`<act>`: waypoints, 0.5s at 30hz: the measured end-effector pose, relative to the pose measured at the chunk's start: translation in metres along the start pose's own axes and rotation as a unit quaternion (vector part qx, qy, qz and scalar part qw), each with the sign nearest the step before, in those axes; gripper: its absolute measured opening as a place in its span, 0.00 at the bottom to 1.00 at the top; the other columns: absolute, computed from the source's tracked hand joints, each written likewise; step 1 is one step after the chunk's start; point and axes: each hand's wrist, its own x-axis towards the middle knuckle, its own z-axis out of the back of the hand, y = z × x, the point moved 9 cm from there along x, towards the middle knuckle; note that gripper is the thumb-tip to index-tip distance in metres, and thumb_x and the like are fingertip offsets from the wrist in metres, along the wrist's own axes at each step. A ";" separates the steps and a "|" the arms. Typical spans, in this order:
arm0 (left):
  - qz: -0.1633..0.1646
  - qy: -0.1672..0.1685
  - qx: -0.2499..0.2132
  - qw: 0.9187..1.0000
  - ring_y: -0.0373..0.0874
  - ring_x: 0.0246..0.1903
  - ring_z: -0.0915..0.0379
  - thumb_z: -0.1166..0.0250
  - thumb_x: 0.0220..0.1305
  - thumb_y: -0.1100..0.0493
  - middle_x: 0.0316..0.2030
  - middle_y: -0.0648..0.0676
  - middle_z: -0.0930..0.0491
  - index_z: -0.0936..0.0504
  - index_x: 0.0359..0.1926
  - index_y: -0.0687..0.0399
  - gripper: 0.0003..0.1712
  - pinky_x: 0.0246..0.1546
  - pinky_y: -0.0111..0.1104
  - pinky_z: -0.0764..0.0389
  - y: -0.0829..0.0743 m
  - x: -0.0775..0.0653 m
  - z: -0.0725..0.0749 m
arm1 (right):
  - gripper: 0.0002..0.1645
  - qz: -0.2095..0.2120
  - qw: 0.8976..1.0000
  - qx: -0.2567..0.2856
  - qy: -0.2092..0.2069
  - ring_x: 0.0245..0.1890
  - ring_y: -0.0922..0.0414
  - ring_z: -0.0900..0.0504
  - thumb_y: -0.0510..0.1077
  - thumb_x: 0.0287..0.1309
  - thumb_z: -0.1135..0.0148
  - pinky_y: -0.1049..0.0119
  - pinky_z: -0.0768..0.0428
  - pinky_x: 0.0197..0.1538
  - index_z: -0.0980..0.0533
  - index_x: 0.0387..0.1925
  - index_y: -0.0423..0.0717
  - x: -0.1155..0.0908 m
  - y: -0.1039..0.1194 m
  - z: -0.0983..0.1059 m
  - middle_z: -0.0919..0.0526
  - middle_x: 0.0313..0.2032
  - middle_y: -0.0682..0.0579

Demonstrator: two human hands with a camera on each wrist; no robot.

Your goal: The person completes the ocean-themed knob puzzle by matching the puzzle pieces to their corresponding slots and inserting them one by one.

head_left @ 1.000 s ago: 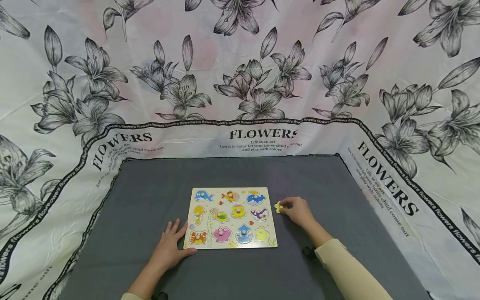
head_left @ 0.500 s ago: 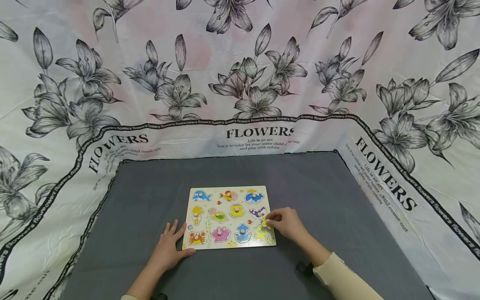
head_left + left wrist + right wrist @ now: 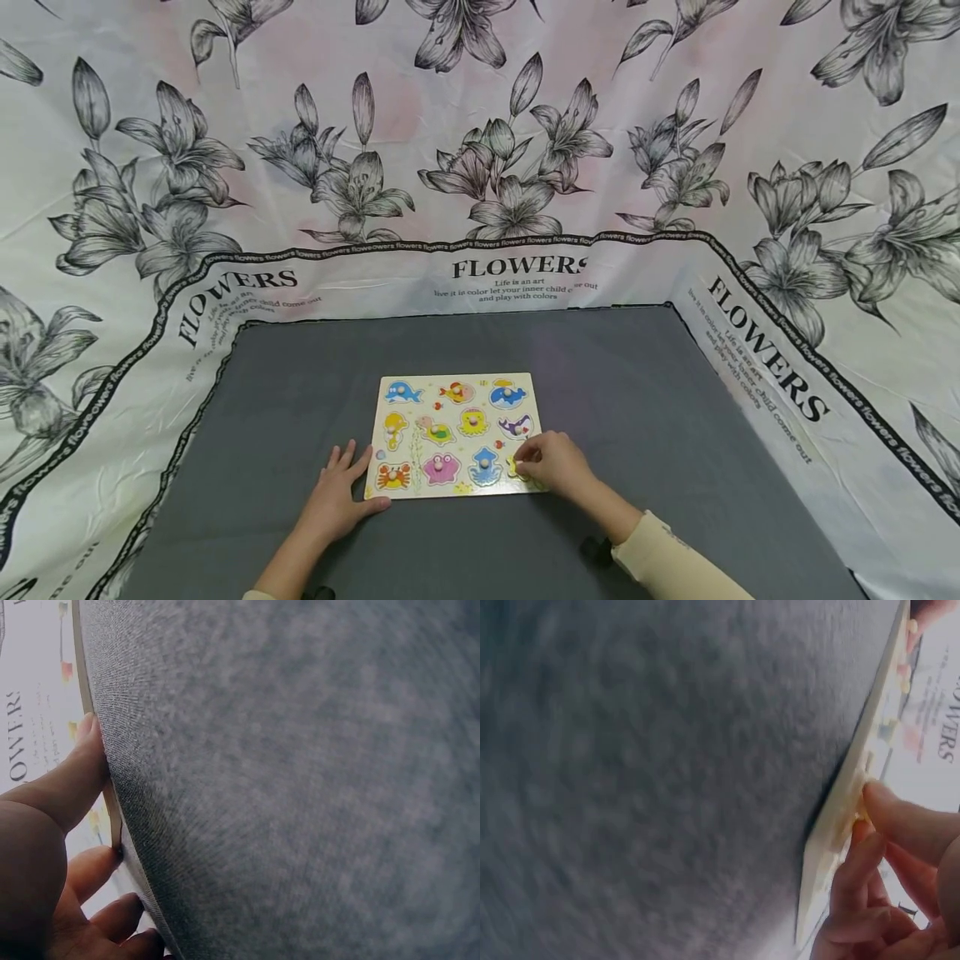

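In the head view a wooden knob puzzle board (image 3: 427,494) with sea animals lies on the grey cloth. My right hand (image 3: 558,463) pinches the yellow star puzzle piece (image 3: 514,467) by thumb and fingertips at the board's lower right, over the star's printed spot; the fingers cover most of it. In the right wrist view those fingertips meet close above the board; whether the piece sits flush is hidden. My left hand (image 3: 335,500) rests at the lower left corner with fingers spread. Its thumb (image 3: 75,769) touches the near edge and its index finger the left edge.
Other knobbed pieces sit in the board, among them a crab (image 3: 393,476), a blue squid (image 3: 486,468) and a yellow octopus (image 3: 473,422). Grey cloth (image 3: 637,367) surrounds the board. A white flower-printed sheet (image 3: 337,287) borders it at the back and sides.
My right hand has carried the yellow star piece from beside the board's right edge leftward and nearer, onto the lower right corner. The left hand stays at its corner.
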 end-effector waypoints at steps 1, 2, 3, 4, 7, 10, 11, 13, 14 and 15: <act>-0.002 -0.001 -0.001 1.000 0.72 0.76 0.63 0.24 0.49 0.35 0.76 0.71 0.50 0.38 0.76 0.57 0.60 0.71 0.68 0.52 -0.001 0.000 0.000 | 0.04 -0.001 1.000 -0.006 0.002 0.24 0.64 0.26 0.40 0.50 0.22 0.69 0.28 0.27 0.12 0.29 0.51 -0.001 0.000 0.000 0.18 0.23 0.62; -0.004 -0.001 -0.001 1.000 0.73 0.76 0.63 0.24 0.49 0.35 0.76 0.71 0.50 0.38 0.76 0.57 0.60 0.71 0.68 0.52 -0.001 -0.001 0.000 | 0.04 -0.001 1.000 -0.010 0.004 0.24 0.64 0.27 0.40 0.49 0.22 0.69 0.29 0.27 0.12 0.29 0.51 -0.001 0.001 0.000 0.18 0.23 0.62; -0.005 -0.002 -0.001 1.000 0.73 0.76 0.63 0.24 0.49 0.35 0.76 0.71 0.50 0.38 0.76 0.57 0.60 0.71 0.68 0.52 -0.001 -0.001 -0.001 | 0.04 0.003 1.000 -0.013 0.006 0.24 0.64 0.27 0.39 0.49 0.22 0.69 0.29 0.28 0.12 0.28 0.51 -0.001 0.001 0.000 0.18 0.23 0.62; -0.005 -0.002 -0.002 1.000 0.73 0.76 0.63 0.24 0.49 0.35 0.76 0.71 0.50 0.38 0.76 0.57 0.60 0.71 0.68 0.52 -0.001 -0.001 -0.001 | 0.05 0.006 1.000 -0.015 0.007 0.24 0.65 0.27 0.39 0.49 0.22 0.69 0.29 0.28 0.12 0.28 0.51 -0.001 0.002 0.000 0.18 0.23 0.62; -0.004 -0.006 -0.001 1.000 0.72 0.76 0.63 0.24 0.49 0.35 0.76 0.71 0.50 0.38 0.76 0.57 0.61 0.71 0.68 0.52 -0.001 -0.001 -0.001 | 0.05 0.024 1.000 -0.016 0.009 0.24 0.65 0.26 0.39 0.50 0.23 0.70 0.28 0.29 0.13 0.28 0.51 0.002 0.003 -0.001 0.18 0.23 0.63; -0.004 -0.005 -0.004 1.000 0.73 0.76 0.63 0.24 0.48 0.34 0.76 0.71 0.50 0.38 0.76 0.57 0.61 0.71 0.69 0.52 0.001 -0.001 -0.001 | 0.04 0.039 0.999 -0.001 0.018 0.24 0.66 0.26 0.40 0.51 0.23 0.71 0.28 0.29 0.13 0.30 0.50 0.002 0.003 -0.002 0.18 0.25 0.62; -0.003 -0.001 -0.009 1.000 0.72 0.76 0.64 0.24 0.49 0.33 0.77 0.71 0.50 0.38 0.77 0.57 0.61 0.71 0.69 0.52 0.002 -0.001 -0.001 | 0.04 0.041 0.999 0.005 0.021 0.25 0.66 0.26 0.41 0.52 0.23 0.71 0.28 0.29 0.13 0.32 0.50 0.002 0.003 -0.001 0.17 0.26 0.62; -0.006 0.009 -0.022 1.000 0.72 0.77 0.65 0.25 0.51 0.33 0.77 0.70 0.52 0.39 0.77 0.55 0.60 0.70 0.69 0.53 0.004 -0.003 0.000 | 0.06 0.047 0.999 0.013 0.017 0.24 0.65 0.27 0.43 0.55 0.24 0.72 0.28 0.27 0.13 0.36 0.48 -0.001 0.002 0.005 0.17 0.29 0.61; -0.008 0.011 -0.026 1.000 0.71 0.77 0.66 0.26 0.53 0.33 0.78 0.69 0.53 0.40 0.78 0.54 0.59 0.70 0.70 0.52 0.006 -0.005 0.002 | 0.07 0.052 0.999 0.011 0.009 0.25 0.65 0.26 0.44 0.57 0.25 0.72 0.27 0.27 0.13 0.37 0.48 -0.003 0.002 0.011 0.17 0.30 0.60; -0.012 0.007 -0.023 1.000 0.71 0.77 0.65 0.27 0.55 0.34 0.78 0.69 0.53 0.40 0.78 0.53 0.57 0.69 0.70 0.52 0.007 -0.007 0.006 | 0.08 0.059 0.998 0.005 -0.005 0.26 0.64 0.25 0.45 0.57 0.26 0.71 0.26 0.28 0.13 0.39 0.47 -0.006 0.002 0.019 0.16 0.31 0.59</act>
